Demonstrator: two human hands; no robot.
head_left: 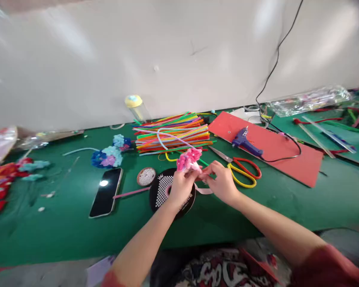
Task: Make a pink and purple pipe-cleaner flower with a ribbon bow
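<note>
My left hand [184, 185] is closed around the base of a pink fuzzy flower [189, 160], which looks made of pipe cleaners. Fingers of my right hand [223, 181] pinch together just beside the flower's base, and what is between them is too small to make out. Beneath my left hand lies a black ribbon spool [159, 196] with a checkered label. A pale pink ribbon [204, 191] shows to the right of the spool, under my right hand. Scissors [243, 171] with red and yellow handles rest just beyond my right hand.
A bundle of colourful pipe cleaners [173, 137] lies behind my hands. A purple glue gun [247, 142] sits on a red board [299, 167]. Leftward are a phone [106, 193], a bowl of white beads [146, 176] and blue flowers [112, 156]. A yellow-lidded jar [134, 103] stands near the wall.
</note>
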